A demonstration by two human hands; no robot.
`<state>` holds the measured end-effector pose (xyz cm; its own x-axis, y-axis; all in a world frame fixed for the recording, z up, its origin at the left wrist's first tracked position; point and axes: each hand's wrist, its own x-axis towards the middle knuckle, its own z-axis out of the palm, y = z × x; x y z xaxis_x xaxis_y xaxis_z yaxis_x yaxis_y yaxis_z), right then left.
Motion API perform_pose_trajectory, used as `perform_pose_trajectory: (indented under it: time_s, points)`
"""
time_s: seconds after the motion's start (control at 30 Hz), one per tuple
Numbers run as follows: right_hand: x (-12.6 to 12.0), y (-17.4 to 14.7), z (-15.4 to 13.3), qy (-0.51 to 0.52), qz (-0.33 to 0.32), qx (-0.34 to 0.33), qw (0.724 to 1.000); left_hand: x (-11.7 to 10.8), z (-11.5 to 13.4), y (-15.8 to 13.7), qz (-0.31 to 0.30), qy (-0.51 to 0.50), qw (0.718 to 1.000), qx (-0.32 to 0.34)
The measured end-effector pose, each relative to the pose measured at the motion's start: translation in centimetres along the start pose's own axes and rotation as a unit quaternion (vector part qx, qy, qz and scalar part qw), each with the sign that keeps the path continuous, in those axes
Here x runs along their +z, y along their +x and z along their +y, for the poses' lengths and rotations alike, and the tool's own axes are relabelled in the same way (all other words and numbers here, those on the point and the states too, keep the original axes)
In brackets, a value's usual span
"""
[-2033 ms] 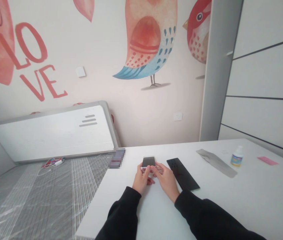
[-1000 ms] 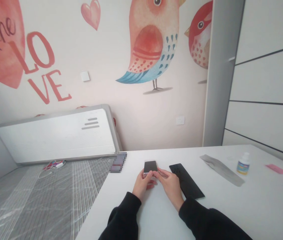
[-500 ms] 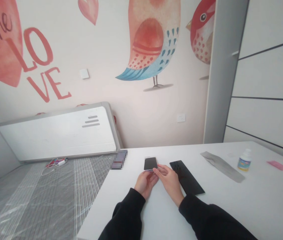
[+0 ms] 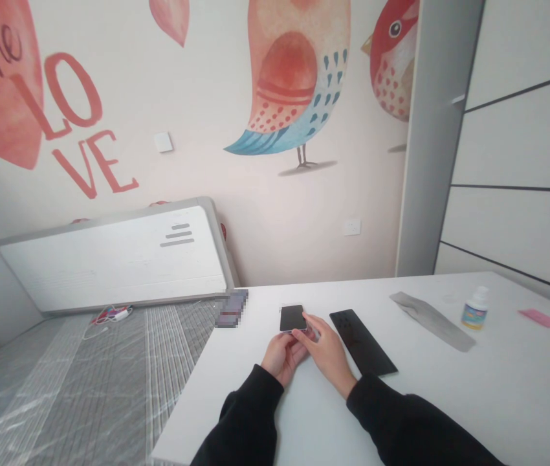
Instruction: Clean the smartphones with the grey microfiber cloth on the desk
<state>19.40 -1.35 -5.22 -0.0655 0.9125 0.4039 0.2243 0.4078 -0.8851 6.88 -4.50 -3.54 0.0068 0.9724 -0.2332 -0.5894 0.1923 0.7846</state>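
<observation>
A small, dark, flat rectangular object with a pale lower edge is held above the white table. My left hand has its fingers curled under the near edge of the object and supports it from below. From the right, my right hand grips the near right corner, thumb at the front edge and index finger along the side. The fingertips underneath are partly hidden. To the right of my right hand lies a long black glossy slab, which neither hand touches.
On the white table, a grey strip of cloth, a white bottle and a pink piece lie to the right. A blurred-out item is at the left corner. A plastic-covered mattress adjoins the left side.
My right index finger has moved slightly up the right side of the dark object, and the right thumb has slid a little left. The object and left hand stay almost still.
</observation>
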Motion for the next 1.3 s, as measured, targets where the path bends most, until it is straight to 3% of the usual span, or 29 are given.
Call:
perform_pose_trajectory:
  time_s: [0.73, 1.3]
  points:
    - [-0.2, -0.1, -0.6, 0.012, -0.062, 0.007, 0.998, 0.5, 0.4, -0.4, 0.004, 0.033, 0.999, -0.03]
    - [0.0, 0.3, 0.3, -0.012, -0.053, -0.003, 0.998, 1.0, 0.5, -0.7, 0.02, 0.03, 0.999, -0.021]
